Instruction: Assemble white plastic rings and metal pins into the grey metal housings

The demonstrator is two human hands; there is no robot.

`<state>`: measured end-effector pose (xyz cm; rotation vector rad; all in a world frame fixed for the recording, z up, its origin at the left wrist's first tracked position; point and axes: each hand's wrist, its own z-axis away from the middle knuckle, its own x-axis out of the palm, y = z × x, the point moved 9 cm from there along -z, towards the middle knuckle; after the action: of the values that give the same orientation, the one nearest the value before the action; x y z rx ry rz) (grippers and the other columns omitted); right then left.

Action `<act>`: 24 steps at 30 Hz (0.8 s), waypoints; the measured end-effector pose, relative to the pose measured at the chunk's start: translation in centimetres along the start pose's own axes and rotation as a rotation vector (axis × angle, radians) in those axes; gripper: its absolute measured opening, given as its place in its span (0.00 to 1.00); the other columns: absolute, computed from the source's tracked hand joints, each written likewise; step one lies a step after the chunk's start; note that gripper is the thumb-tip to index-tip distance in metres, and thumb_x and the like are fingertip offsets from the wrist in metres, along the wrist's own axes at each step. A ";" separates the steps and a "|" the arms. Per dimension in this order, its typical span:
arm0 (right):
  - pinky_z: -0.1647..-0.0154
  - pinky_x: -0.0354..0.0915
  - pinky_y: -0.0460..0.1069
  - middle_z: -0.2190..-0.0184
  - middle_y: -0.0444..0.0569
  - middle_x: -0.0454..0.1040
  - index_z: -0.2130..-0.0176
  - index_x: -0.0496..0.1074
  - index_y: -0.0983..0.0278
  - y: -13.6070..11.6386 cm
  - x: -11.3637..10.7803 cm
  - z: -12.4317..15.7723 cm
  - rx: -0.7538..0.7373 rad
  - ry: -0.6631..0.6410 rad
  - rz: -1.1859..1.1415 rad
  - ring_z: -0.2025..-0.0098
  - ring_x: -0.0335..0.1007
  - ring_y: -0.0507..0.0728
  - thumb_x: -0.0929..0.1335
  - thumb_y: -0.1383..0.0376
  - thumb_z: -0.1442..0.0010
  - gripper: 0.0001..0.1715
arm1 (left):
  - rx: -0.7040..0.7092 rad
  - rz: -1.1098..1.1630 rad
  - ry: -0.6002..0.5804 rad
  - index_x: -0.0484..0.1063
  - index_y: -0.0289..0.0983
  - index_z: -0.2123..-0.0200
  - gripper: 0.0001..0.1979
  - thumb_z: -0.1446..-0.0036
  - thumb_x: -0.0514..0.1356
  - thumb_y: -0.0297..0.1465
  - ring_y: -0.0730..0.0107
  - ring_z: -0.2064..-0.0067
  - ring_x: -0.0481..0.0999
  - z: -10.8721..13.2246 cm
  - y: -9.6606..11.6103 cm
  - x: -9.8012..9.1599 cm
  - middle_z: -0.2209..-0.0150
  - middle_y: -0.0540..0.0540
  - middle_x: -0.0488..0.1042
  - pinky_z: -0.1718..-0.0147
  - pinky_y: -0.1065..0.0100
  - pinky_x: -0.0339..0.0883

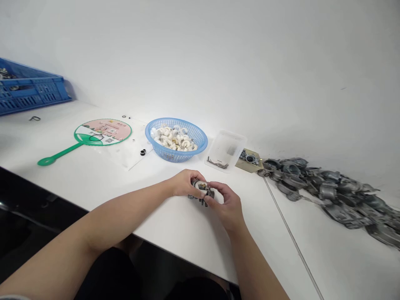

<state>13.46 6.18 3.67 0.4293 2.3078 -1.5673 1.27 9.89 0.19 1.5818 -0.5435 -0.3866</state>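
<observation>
Between my two hands is a grey metal casting [201, 192] with a white part set in its top and a small brass-coloured piece on that. My left hand [185, 183] is closed around its left side, thumb lying along the near face. From the right, my right hand [226, 205] grips the same casting, its thumb and forefinger pressed at the edge. The fingers cover much of the casting, so its underside is hidden. Beyond my hands stands a blue plastic basket [176, 157] filled with white curved parts that carry small metal bits.
A clear box [233, 143] holds thin metal pins, beside a small carton [248, 166] of metal parts. Grey castings [328, 189] are heaped along the wall at right. At left lie a green-handled fan [104, 132], black rings [143, 152] and a blue crate [37, 89]. A seam [290, 233] crosses the table.
</observation>
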 end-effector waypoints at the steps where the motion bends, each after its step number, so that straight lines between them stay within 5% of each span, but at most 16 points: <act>1: 0.52 0.64 0.59 0.59 0.50 0.74 0.59 0.72 0.59 0.2 0.2 0.0 0.015 -0.018 -0.055 0.55 0.69 0.61 0.73 0.59 0.54 0.20 | 0.000 0.000 0.002 0.69 0.32 0.62 0.21 0.64 0.69 0.27 0.74 0.74 0.71 0.0 0.0 0.0 0.71 0.46 0.73 0.75 0.72 0.64; 6: 0.56 0.68 0.57 0.61 0.50 0.75 0.60 0.71 0.60 0.6 0.6 0.1 0.048 -0.007 -0.241 0.59 0.72 0.60 0.73 0.60 0.53 0.18 | 0.015 0.010 0.045 0.70 0.32 0.63 0.20 0.63 0.69 0.28 0.75 0.73 0.70 0.1 0.0 -0.1 0.71 0.47 0.72 0.74 0.72 0.64; 24: 0.57 0.69 0.58 0.62 0.52 0.75 0.61 0.72 0.62 1.0 0.6 0.3 0.065 0.025 -0.239 0.59 0.72 0.61 0.74 0.60 0.55 0.21 | -0.012 0.064 0.015 0.68 0.32 0.64 0.22 0.64 0.70 0.26 0.75 0.74 0.71 0.0 -0.1 -0.1 0.71 0.47 0.72 0.76 0.72 0.64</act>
<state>13.32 6.25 2.46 0.1941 2.4063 -1.7594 1.16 9.93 0.05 1.5514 -0.5772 -0.3288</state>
